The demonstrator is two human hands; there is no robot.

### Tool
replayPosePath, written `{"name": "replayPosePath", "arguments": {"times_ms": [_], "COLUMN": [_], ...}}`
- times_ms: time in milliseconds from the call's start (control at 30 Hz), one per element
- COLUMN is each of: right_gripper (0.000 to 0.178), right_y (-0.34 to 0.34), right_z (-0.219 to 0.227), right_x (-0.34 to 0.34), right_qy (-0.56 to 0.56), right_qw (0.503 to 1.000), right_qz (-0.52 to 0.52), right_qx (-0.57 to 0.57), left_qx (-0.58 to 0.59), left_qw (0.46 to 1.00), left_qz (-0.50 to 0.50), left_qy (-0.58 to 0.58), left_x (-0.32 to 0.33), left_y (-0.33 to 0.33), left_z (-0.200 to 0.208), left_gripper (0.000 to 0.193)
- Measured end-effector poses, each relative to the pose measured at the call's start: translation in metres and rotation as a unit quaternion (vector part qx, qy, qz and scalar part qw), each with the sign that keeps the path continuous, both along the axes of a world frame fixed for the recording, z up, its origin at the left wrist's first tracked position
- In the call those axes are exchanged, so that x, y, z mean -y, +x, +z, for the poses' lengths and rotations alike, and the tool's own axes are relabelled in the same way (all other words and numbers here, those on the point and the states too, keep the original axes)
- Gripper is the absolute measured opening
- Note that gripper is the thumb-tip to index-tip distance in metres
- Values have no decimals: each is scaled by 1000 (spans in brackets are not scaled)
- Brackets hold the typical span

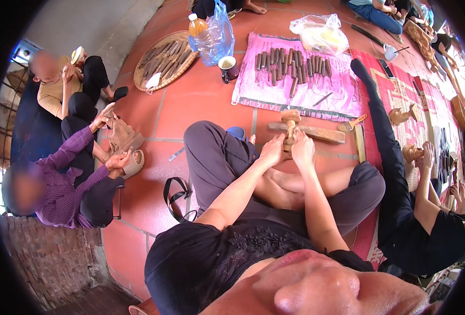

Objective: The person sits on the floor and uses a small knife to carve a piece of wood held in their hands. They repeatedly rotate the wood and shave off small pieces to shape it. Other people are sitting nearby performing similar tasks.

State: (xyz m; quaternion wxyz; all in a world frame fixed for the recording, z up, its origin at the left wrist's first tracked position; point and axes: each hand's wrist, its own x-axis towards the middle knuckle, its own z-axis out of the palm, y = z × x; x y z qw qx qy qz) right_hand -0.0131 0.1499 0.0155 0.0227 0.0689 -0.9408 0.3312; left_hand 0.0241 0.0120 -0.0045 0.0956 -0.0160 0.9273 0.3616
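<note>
A small carved wooden piece (290, 116) with a broad top and narrower neck stands upright in front of my crossed legs. My left hand (273, 151) is closed around its lower part from the left. From the right, my right hand (302, 149) grips the same piece, thumbs close together. Just behind it lies a thick wooden bar (321, 133) on the tiles. A flat paintbrush (352, 123) rests near the bar's right end. The underside of the piece is hidden by my hands.
Several wood-handled carving tools (290, 67) lie on a pink sack (245, 86) ahead; more fill a round woven tray (139, 79). Nearby are a dark mug (228, 70) and a blue plastic bag (221, 44). People sit at left and right, some holding carvings.
</note>
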Motion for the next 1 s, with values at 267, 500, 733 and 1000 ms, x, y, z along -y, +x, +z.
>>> {"name": "replayPosePath", "arguments": {"times_ms": [267,500,733,1000], "right_gripper": [27,27,24,28], "right_y": [17,-12,10,-15], "right_z": [0,5,-4,-18], "right_x": [-3,0,-3,5], "right_qy": [3,17,0,48], "right_qw": [1000,999,1000,998], "right_qz": [11,9,11,-3], "right_qx": [-22,51,-3,39], "left_qx": [7,5,-3,-11], "left_qw": [1000,1000,1000,1000], "left_qz": [-4,-10,-8,-1], "left_qy": [17,2,19,-1], "left_x": [4,-1,4,4], "left_y": [1,0,0,4], "left_z": [7,8,4,-1], "left_gripper": [75,75,76,78]}}
